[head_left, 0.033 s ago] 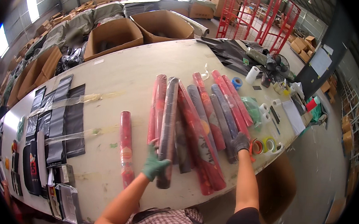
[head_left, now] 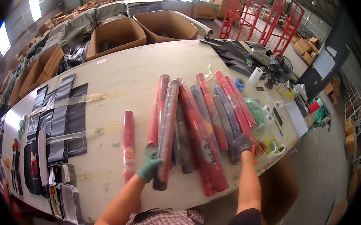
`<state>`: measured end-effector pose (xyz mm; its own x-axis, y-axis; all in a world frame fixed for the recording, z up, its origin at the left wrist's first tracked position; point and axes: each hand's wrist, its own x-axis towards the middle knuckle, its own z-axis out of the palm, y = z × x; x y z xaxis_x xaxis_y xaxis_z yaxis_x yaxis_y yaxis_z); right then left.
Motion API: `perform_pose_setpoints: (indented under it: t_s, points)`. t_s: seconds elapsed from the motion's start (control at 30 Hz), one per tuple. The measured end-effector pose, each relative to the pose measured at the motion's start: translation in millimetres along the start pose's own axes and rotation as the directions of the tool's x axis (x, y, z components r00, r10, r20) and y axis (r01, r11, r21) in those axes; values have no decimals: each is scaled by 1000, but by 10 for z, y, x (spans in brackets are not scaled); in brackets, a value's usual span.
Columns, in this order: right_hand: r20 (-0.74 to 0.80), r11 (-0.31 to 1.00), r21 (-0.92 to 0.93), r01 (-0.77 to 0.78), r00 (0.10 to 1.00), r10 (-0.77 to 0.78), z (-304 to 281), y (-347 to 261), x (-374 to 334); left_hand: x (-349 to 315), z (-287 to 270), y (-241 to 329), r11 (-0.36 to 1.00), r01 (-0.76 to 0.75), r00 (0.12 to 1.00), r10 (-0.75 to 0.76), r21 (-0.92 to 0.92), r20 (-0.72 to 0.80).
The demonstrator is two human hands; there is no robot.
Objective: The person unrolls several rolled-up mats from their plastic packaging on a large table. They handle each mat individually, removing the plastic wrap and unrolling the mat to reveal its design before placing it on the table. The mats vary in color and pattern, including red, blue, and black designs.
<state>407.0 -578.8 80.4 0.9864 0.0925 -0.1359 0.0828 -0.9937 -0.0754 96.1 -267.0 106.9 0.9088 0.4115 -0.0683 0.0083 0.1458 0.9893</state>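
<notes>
A long grey-and-reddish plastic-wrapped roll (head_left: pixel 170 124) slants over its neighbours, its near end blurred. My left hand (head_left: pixel 148 167), in a green glove, grips its lower left side; some fingers are hidden. My right hand (head_left: pixel 242 144), in a dark grey glove, is closed over the near end of a red wrapped roll (head_left: pixel 235 104), beside a dark blue roll (head_left: pixel 226 109). Between my hands lie several more wrapped rolls, among them a wide red roll (head_left: pixel 199 139) with pale lettering. A single red roll (head_left: pixel 128 144) lies apart to the left of my left hand.
Tape rolls (head_left: pixel 266 147) lie beside my right hand near the table edge. Flat black bags (head_left: pixel 77 120) and clear tape strips cover the left side. Large cardboard boxes (head_left: pixel 118 39) stand behind the table. A small fan (head_left: pixel 283 67) and black sheeting (head_left: pixel 230 53) sit far right.
My left hand has shifted left, and the near end of the roll has moved left with it. The roll has turned, showing more red. My right hand stays in place.
</notes>
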Motion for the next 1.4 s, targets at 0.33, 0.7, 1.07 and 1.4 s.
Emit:
perform_pose_setpoints:
  t_s: [0.33,0.7,1.07,1.4]
  points:
    - [0,973,218,80,997,-83,187,614,339,-670,-764,-110,802,225,974,-207,-552,97]
    - [50,-287,899,-332,727,-685,-328,-43,-1338,-939,-453,340,906,-106,981,161,410,-103]
    - [-294,-187,805,563,105,-950,279,-2539,-3412,-1520,-786,2008,778,-579,589,605,242,-536]
    - [278,-448,112,887,-461,-843,413,-2878,-3701,-2542,-1500,1779,571,-175,334,801,802,-497]
